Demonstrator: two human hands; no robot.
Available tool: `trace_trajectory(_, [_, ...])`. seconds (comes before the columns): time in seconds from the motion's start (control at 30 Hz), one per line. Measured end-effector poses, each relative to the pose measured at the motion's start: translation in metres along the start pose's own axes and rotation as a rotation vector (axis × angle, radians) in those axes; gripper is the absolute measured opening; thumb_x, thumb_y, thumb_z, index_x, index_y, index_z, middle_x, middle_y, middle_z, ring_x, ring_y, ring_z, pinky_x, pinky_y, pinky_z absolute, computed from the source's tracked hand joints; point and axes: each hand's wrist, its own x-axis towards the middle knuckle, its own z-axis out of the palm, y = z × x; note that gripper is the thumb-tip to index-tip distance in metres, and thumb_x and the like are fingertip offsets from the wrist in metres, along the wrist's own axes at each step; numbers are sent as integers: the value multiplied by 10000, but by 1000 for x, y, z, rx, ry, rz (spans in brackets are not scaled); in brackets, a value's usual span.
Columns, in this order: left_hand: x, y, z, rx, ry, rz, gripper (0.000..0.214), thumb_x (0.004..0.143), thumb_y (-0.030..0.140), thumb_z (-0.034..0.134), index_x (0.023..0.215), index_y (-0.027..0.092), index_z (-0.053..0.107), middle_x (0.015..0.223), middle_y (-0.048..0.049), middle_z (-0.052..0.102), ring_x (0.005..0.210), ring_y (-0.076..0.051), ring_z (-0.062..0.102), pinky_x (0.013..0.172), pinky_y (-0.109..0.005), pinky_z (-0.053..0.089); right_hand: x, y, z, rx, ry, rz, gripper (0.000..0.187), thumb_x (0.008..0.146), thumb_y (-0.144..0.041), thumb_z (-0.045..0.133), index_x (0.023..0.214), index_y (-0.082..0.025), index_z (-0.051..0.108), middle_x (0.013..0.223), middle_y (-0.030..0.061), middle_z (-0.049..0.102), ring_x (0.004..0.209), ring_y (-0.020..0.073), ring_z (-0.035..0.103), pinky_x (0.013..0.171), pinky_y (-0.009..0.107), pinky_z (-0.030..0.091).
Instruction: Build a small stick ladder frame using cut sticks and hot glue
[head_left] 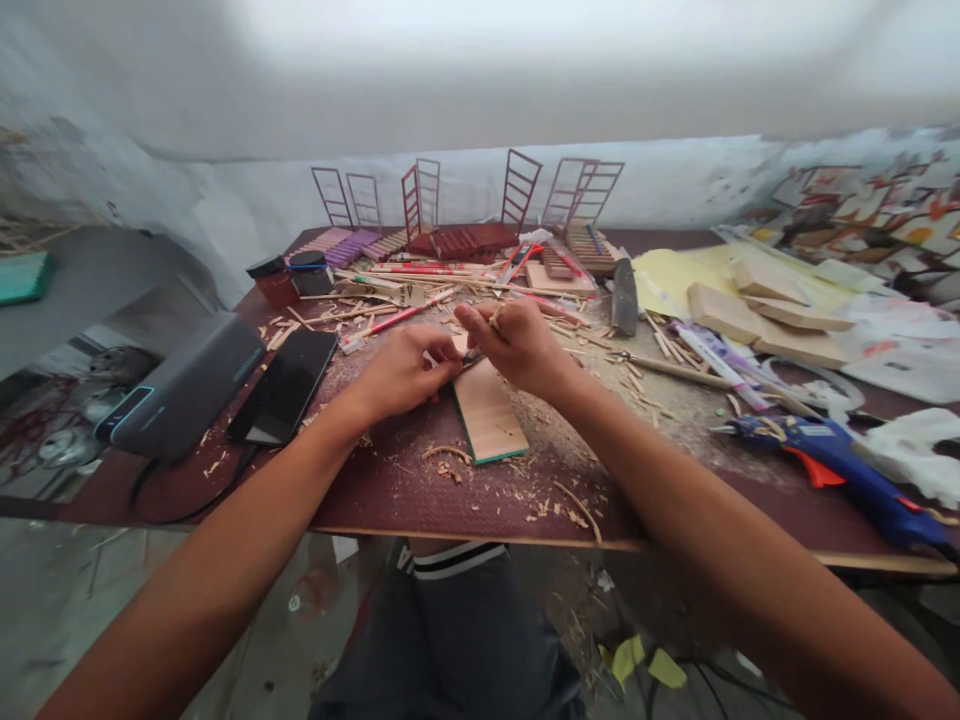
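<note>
Both my hands meet above a small wooden board [489,415] with a green edge, lying on the dark red table [420,500]. My right hand [517,345] is closed, pinching a thin wooden stick [495,316] between thumb and fingers. My left hand [401,372] is curled shut just left of it, gripping a small tool with a dark tip [471,357] that I cannot make out clearly. The tool's tip touches the stick's lower end. Wood shavings lie all around the board.
A black phone [285,385] and a grey power bank [180,385] lie at the left. A blue glue gun [840,465] lies at the right, wood blocks [772,315] behind it. Small stick ladders [517,190], jars [292,277] and loose sticks crowd the back.
</note>
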Motion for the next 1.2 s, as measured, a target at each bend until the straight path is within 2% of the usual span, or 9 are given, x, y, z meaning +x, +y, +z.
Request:
trace_trajectory(0.2, [3, -6, -2, -128, -34, -146, 140, 886, 271, 659, 823, 148, 680, 599, -27, 627, 432, -109, 578, 404, -232, 418, 4, -1, 3, 9, -9, -21, 535, 1047, -468, 404, 593, -195, 475, 580, -1, 523, 563, 97, 422, 617, 309, 318])
trace_trajectory(0.37, [4, -6, -1, -182, -41, -185, 144, 877, 280, 674, 793, 164, 655, 544, -24, 610, 419, -123, 563, 421, -267, 410, 5, 4, 0, 7, -24, -105, 512, 1049, -469, 397, 607, -210, 423, 565, -18, 452, 558, 104, 385, 613, 319, 296])
trace_trajectory(0.5, [3, -4, -2, -141, -49, -175, 147, 883, 265, 668, 775, 167, 650, 501, -10, 592, 379, -98, 526, 395, -240, 373, 3, 13, -7, -79, 24, -24, 525, 1049, -467, 404, 590, -213, 415, 556, -19, 434, 551, 106, 370, 608, 328, 284])
trace_trajectory(0.7, [0, 2, -5, -41, -71, -143, 135, 895, 250, 652, 810, 146, 668, 646, -10, 617, 398, -67, 546, 372, -185, 362, 2, 17, -9, -26, 21, -25, 562, 1061, -511, 381, 612, -196, 500, 578, -4, 513, 555, 105, 449, 604, 314, 315])
trace_trajectory(0.8, [-1, 5, -6, 17, -80, -139, 119, 901, 227, 634, 835, 134, 667, 713, -9, 626, 401, -52, 544, 376, -168, 372, 4, 19, -7, -76, 42, -23, 593, 1061, -543, 373, 582, -203, 455, 538, -15, 459, 528, 102, 395, 584, 322, 287])
trace_trajectory(1.07, [-1, 8, -6, 36, -79, -152, 111, 908, 204, 623, 839, 130, 669, 679, 5, 607, 380, -43, 512, 374, -163, 356, 10, 17, -1, -111, 29, 48, 577, 1067, -459, 416, 549, -209, 370, 537, -25, 403, 534, 95, 302, 577, 325, 249])
trace_trajectory(1.2, [0, 8, -6, 29, -81, -197, 100, 906, 184, 623, 836, 130, 671, 698, 8, 595, 372, -47, 518, 356, -170, 351, 12, 12, -1, -130, -14, 8, 558, 1061, -388, 445, 549, -217, 304, 524, -49, 311, 537, 93, 240, 584, 331, 220])
